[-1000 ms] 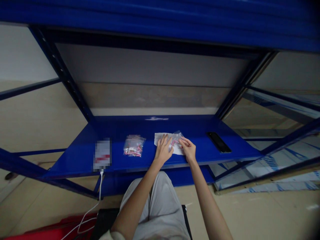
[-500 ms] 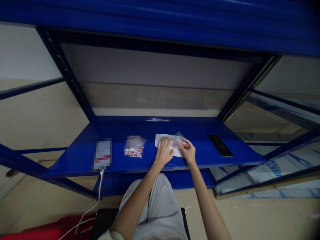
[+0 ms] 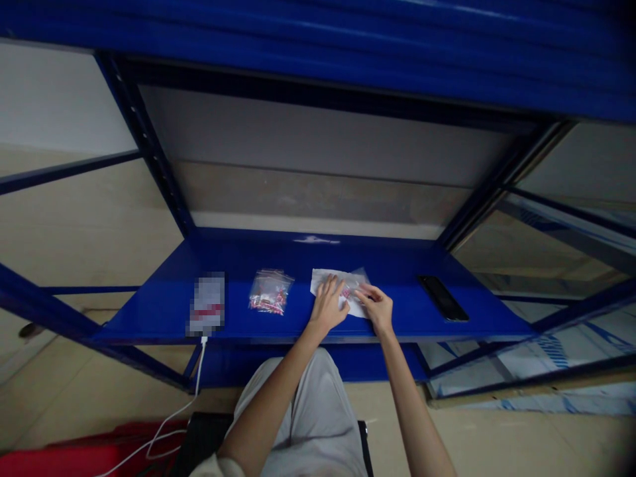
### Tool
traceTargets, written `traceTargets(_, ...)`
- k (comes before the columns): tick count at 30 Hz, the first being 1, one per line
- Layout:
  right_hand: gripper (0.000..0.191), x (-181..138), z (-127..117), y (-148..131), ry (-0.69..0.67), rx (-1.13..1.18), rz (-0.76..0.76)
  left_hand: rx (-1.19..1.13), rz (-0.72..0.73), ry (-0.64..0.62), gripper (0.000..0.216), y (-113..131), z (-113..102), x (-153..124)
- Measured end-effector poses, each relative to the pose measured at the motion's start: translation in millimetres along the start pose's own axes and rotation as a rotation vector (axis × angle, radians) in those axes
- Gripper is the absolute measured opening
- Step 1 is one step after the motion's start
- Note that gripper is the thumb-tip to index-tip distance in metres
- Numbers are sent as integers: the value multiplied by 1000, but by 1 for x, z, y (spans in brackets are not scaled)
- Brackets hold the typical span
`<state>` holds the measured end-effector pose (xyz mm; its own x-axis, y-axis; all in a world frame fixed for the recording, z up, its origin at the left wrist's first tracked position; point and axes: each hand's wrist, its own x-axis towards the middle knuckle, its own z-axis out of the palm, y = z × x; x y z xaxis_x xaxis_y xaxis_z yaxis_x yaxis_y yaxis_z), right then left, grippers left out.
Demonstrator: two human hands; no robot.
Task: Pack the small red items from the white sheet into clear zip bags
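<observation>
A white sheet of paper (image 3: 318, 275) lies on the blue shelf in front of me. My left hand (image 3: 328, 305) rests on it with the fingers spread, pressing it down. On the paper's right part lies a small clear plastic bag (image 3: 362, 275) with pink bits (image 3: 346, 291) at its left side. My right hand (image 3: 376, 306) pinches the bag's near edge between thumb and fingers, which partly hide it. What the pink bits are is too small to tell.
Left of the paper lie clear zip bags (image 3: 269, 293) holding red and white pieces. A black phone (image 3: 443, 298) is at the right. Further left, a blurred-out device (image 3: 207, 305) has a white cable (image 3: 199, 371) hanging over the front edge of the blue shelf (image 3: 397, 255).
The whole view has shifted slightly. My left hand stays on the paper, and my right hand's fingers have moved a little at the clear bag.
</observation>
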<state>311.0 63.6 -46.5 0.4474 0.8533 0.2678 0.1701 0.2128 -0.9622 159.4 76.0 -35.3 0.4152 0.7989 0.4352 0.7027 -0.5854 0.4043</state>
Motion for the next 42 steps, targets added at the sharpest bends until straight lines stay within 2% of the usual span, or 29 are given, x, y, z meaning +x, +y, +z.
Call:
traceTargets(6, 42, 1, 2, 8, -45, -107, -32, 11, -6, -16, 52, 0, 1, 1)
traceTargets(14, 43, 2, 3, 8, 47, 69, 110, 5, -6, 9, 53, -2, 2, 0)
traceTargets(22, 41, -1, 3, 0, 111, 84, 99, -13, -10, 26, 57, 0, -2, 0)
traceTargets(28, 37, 0, 3, 2, 102, 20, 55, -30, -19, 35, 58, 0, -3, 0)
traceTargets(36, 35, -1, 0, 3, 129, 99, 106, -44, -7, 43, 57, 0, -3, -1)
traceTargets(42, 37, -1, 1, 5, 74, 24, 73, -52, -14, 51, 61, 1, -5, -1)
